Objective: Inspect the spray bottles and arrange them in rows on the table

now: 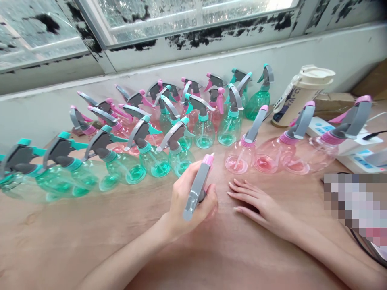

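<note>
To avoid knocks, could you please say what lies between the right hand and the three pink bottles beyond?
The head view shows bare tabletop between the right hand and bottles.

Bright light glaring through 2 window panes [169, 20], the glass textured or perhaps film-covered, a pale frame [130, 60] blotched with ragged black patches, whitish wall [33, 121] slanting beneath, and a wood-toned tabletop [60, 241] sweeping across the foreground
</note>
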The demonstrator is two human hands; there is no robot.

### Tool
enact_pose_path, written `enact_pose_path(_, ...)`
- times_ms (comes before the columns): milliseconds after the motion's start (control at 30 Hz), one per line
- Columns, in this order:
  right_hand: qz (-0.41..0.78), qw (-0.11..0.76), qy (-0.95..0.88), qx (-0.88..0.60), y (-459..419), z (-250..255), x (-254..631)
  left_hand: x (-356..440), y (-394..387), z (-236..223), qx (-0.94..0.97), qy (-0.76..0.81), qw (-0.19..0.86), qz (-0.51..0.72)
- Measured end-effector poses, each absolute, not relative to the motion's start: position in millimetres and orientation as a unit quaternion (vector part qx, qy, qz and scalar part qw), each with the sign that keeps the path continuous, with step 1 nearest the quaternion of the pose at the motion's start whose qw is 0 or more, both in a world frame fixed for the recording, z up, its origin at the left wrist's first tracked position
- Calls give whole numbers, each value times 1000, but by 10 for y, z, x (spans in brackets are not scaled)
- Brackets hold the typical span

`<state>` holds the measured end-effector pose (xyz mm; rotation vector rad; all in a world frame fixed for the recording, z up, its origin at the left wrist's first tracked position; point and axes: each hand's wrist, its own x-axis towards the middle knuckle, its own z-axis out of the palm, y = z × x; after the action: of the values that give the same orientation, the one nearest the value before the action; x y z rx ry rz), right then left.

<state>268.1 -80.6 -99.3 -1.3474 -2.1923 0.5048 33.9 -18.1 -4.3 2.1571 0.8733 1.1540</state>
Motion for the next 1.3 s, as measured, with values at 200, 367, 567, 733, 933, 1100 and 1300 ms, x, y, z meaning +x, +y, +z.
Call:
enact_pose_path(200, 184, 258, -810, -494, -801, -1012, 2686, 342, -169, -58, 802, 316, 271, 429)
enact_pose_path(367, 187, 245, -811, -497, -804, -996, 2686, 344, -158, -49, 799, 321, 275, 428)
enact_pose_path(567, 195, 264, -805, -495, -803, -980, 2685, 341, -154, -55, 793, 313, 300, 427)
enact_pose_path(733, 190, 256, -808, -496, -804, -984, 2685, 353, -157, -43, 791, 319, 297, 429)
enact_pose_path(933, 189, 250, -808, -499, -811, -1000, 2690, 368, -125, 2, 801, 304, 293, 424)
enact_pose_path(1100, 187, 246, -810, -499, -811, -1005, 2694, 369, -82, 36, 806, 299, 284, 425)
enact_pose_path(1300, 191, 241, -807, -504, -806, -999, 2688, 350, -93, -17, 799, 304, 286, 432)
